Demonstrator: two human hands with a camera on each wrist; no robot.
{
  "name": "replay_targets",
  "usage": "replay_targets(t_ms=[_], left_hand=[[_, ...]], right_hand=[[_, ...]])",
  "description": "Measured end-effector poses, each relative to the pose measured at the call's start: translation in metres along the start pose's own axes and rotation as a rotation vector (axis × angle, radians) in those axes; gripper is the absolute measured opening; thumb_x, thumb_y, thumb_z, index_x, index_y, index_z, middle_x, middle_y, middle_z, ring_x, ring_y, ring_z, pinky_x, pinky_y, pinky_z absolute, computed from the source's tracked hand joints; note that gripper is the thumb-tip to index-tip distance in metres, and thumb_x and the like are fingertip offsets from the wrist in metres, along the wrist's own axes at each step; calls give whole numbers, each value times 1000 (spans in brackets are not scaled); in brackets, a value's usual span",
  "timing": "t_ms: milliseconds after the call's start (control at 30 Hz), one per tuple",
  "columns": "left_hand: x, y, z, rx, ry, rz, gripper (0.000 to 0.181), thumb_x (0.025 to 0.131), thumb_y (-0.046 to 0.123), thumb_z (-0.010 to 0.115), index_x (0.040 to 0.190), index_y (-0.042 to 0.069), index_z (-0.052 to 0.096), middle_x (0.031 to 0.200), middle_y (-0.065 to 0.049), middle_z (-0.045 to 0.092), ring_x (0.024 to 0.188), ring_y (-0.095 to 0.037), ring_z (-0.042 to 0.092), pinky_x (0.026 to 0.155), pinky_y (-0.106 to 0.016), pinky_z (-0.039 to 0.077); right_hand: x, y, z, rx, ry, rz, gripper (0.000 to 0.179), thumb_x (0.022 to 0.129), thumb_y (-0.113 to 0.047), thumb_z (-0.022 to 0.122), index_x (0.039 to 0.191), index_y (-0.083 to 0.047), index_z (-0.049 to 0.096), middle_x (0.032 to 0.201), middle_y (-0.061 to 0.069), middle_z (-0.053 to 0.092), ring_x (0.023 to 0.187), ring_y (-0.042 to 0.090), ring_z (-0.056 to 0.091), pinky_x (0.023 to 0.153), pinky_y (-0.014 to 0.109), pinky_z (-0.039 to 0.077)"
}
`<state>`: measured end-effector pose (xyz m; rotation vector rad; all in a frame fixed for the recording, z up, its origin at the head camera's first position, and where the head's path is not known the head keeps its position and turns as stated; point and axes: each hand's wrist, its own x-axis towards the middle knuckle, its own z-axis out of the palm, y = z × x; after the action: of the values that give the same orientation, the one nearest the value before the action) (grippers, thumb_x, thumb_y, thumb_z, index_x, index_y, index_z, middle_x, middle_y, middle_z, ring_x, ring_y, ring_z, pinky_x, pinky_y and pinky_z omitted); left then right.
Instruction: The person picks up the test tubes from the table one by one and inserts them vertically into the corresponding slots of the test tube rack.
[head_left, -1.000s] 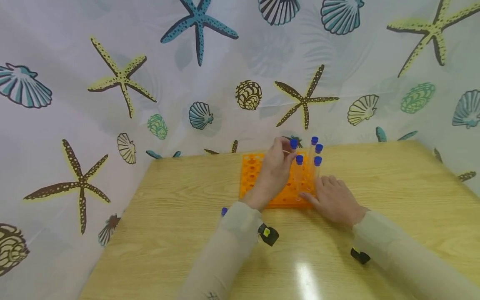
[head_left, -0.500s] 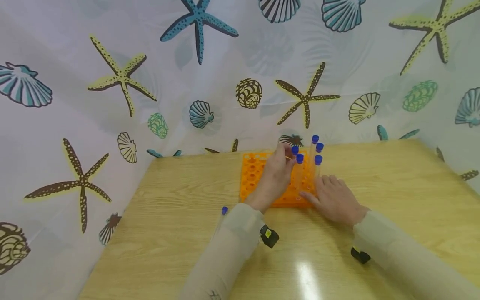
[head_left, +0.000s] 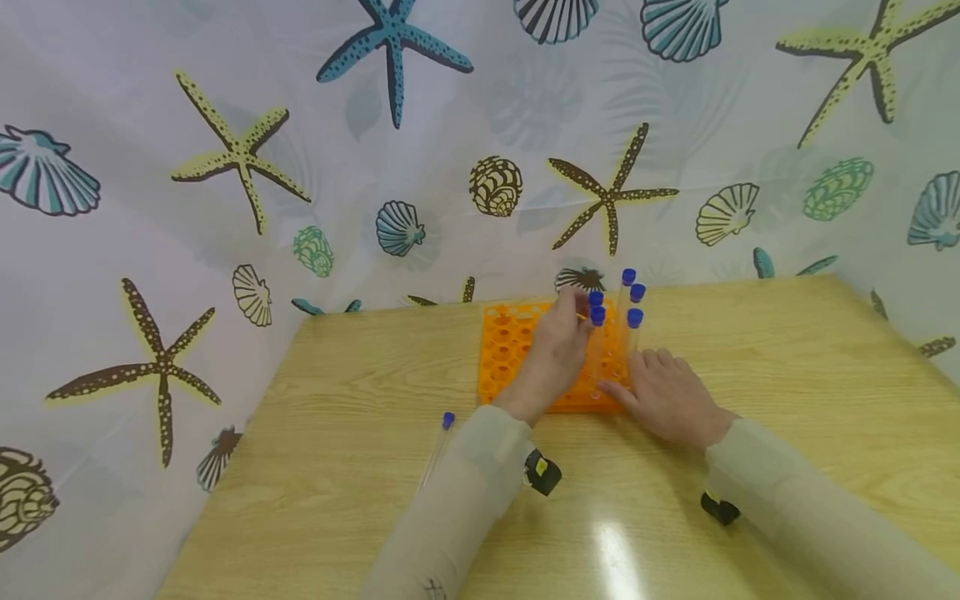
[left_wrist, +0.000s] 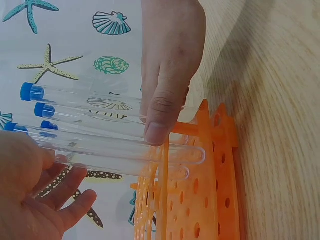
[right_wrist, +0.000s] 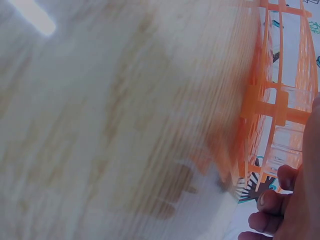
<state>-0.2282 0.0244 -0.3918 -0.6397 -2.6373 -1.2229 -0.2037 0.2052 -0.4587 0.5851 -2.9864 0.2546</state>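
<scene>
An orange test tube rack (head_left: 501,354) stands on the table. My left hand (head_left: 553,354) reaches over it and pinches a clear test tube near its blue cap (head_left: 596,298). In the left wrist view, the left hand (left_wrist: 30,185) has its other fingers spread below the tubes. Several more blue-capped test tubes (head_left: 628,321) stand upright in the rack's right end. My right hand (head_left: 671,396) grips the rack's near right corner, its thumb (left_wrist: 159,131) along the edge. The left hand hides part of the rack.
Another blue-capped test tube (head_left: 435,454) lies on the wooden table (head_left: 360,375) left of the rack, partly behind the left sleeve (head_left: 465,492). A curtain (head_left: 450,108) with starfish and shells hangs along the back and sides.
My left hand has lowered its test tube into the rack and shifted slightly right. The right hand stays at the rack's corner. More of the lying tube shows beside the left sleeve.
</scene>
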Motion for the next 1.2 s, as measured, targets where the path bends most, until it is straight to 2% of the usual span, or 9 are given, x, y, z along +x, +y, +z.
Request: replay_targets(t_ms=[167,433,633,767,900,1000,1200], left_hand=[[0,0,2,18,0,-16,22,105,14,46,126,11,41,115,-6,59,100,-16,61,87,-20,53],[0,-4,4,161,22,58,25,104,12,46,128,5,49,119,-7,57,107,-16,60,94,-18,51],[-2,-5,3,95,-10,-6,32,104,15,49,134,6,46,124,-7,56,111,-18,59,95,-23,51],[-6,-8,-2,66,-59,-33,39,103,5,47,141,5,41,131,-11,53,117,-22,57,99,-28,50],[-13,-13,-11,31,-101,-110,50,99,-6,41,147,7,37,135,-11,51,124,-23,53,101,-32,49],[-19,-17,-18,29,-94,-153,51,98,-6,41,147,9,37,137,-9,51,126,-23,52,103,-34,48],[-30,-29,-37,18,-61,-147,47,101,0,43,147,9,37,138,-9,50,128,-24,50,104,-36,47]], right_hand=[[1,2,1,12,-14,5,59,100,-61,40,98,-3,51,83,8,51,78,26,45,70,39,37],[0,3,3,17,-12,15,59,100,-61,41,98,-3,52,85,10,54,80,27,48,72,41,40],[0,1,2,28,-13,4,60,100,-61,41,100,-2,52,87,11,57,81,29,50,73,45,42],[0,0,2,32,-8,4,59,100,-61,41,100,-2,51,88,12,57,83,29,51,75,46,43],[1,0,2,26,-6,-1,58,100,-61,42,98,-3,51,85,11,55,80,28,50,72,43,42],[1,1,1,26,-12,-3,58,100,-61,41,96,-4,50,83,9,53,77,26,47,70,41,39],[0,1,0,32,-17,0,57,100,-61,41,96,-4,50,85,10,54,79,27,48,71,41,40]])
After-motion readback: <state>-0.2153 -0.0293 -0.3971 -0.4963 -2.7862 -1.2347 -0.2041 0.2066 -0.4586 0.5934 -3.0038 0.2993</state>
